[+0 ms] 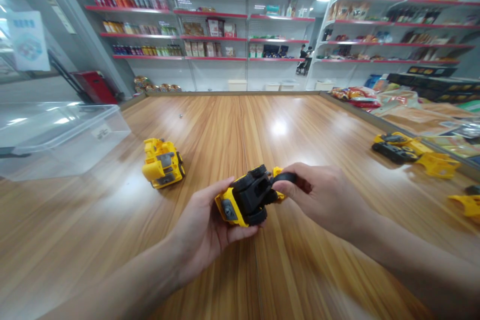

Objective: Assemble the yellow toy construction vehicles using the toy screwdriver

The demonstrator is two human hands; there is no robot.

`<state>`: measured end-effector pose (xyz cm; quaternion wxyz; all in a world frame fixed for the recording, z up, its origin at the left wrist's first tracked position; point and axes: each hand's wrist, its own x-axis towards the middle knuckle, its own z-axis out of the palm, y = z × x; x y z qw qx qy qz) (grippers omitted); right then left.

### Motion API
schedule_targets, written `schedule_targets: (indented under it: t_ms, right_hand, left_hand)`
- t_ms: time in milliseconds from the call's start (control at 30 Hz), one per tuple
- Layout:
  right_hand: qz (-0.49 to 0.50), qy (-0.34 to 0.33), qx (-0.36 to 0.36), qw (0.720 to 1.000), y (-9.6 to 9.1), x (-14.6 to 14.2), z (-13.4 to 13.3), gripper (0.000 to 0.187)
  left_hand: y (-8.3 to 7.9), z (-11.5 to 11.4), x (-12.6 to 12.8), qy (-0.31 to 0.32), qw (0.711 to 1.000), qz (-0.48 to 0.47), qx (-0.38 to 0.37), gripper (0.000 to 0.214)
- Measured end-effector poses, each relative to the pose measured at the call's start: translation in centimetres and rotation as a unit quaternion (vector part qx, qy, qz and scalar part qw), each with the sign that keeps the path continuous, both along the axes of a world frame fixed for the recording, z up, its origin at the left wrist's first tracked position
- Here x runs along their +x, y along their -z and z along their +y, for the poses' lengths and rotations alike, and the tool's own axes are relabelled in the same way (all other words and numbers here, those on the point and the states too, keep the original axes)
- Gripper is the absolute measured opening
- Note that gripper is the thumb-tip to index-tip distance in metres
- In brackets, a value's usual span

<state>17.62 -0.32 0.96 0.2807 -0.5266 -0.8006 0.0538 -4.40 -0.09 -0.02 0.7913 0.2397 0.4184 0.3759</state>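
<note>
My left hand (pixel 210 222) is closed around a yellow and black toy construction vehicle (pixel 249 197). The toy is turned over, with its black underside and wheels facing up. From the right, my right hand (pixel 318 190) pinches a black curved piece (pixel 284 178) between thumb and fingers, against the toy's right end. Whether that piece is a tool or part of the toy, I cannot tell. Yellow parts of the toy show just behind it. On the table to the left stands another yellow toy construction vehicle (pixel 163 164).
A clear plastic bin (pixel 75 145) sits on the wooden table (pixel 225 125) at left. A small metal bit (pixel 180 116) lies farther back. At right are a tracked yellow toy (pixel 397 147), a yellow part (pixel 438 164) and another yellow piece (pixel 467 204). Packaged goods (pixel 360 95) and stocked shelves stand beyond.
</note>
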Motion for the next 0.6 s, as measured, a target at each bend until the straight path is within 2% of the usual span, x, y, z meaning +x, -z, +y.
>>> schedule_targets:
  t_ms: [67, 200, 300, 367, 433, 600]
  right_hand:
    - [-0.018, 0.006, -0.002, 1.000, -0.02, 0.07, 0.11, 0.038]
    - [-0.017, -0.005, 0.027, 0.999, 0.23, 0.08, 0.22, 0.030]
    - [-0.007, -0.031, 0.026, 0.999, 0.30, -0.04, 0.15, 0.035]
    - [0.002, -0.040, 0.014, 0.999, 0.27, -0.10, 0.15, 0.027]
    - [0.005, -0.030, 0.006, 1.000, 0.27, -0.10, 0.23, 0.016]
    - [-0.006, -0.018, 0.018, 1.000, 0.44, 0.03, 0.36, 0.020]
  left_hand:
    - [0.11, -0.01, -0.02, 0.004, 1.000, -0.001, 0.000, 0.040]
    - [0.16, 0.05, 0.00, 0.002, 1.000, 0.005, 0.000, 0.042]
    - [0.00, 0.09, 0.06, -0.008, 1.000, 0.011, -0.002, 0.042]
    - [-0.08, 0.08, 0.08, -0.011, 1.000, 0.010, -0.001, 0.041]
    - [-0.06, 0.05, 0.06, -0.008, 1.000, 0.006, 0.002, 0.041]
    - [0.21, -0.01, -0.06, -0.009, 1.000, 0.001, 0.006, 0.040]
